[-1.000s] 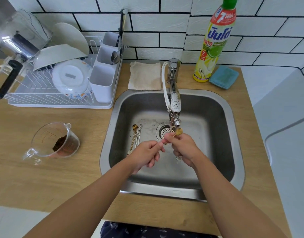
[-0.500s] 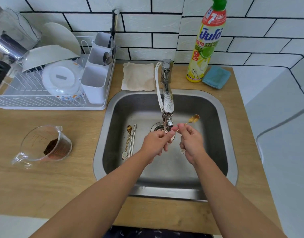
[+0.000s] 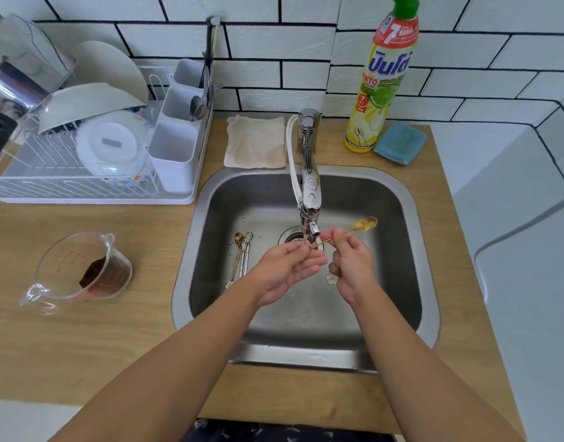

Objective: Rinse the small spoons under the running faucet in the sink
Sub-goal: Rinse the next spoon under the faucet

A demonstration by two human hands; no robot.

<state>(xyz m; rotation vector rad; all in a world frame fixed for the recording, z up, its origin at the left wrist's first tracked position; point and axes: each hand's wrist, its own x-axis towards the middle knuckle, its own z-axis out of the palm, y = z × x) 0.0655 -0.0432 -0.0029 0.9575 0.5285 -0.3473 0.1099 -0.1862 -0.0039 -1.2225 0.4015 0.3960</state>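
The steel sink [image 3: 398,199] is holding a small group of spoons [image 3: 241,255] lying left of the drain. On the counter, the measuring cup [image 3: 83,266] is containing a dark brown residue. Beneath the faucet [image 3: 310,199], the right hand [image 3: 350,264] is pinching the gold spoon [image 3: 354,229] by its stem, bowl raised to the right. The left hand [image 3: 285,267] is lying half open, fingertips touching the spoon's lower stem.

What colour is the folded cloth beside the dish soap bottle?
The cloth is light blue, seen clearly in the head view, right of the dish soap bottle.
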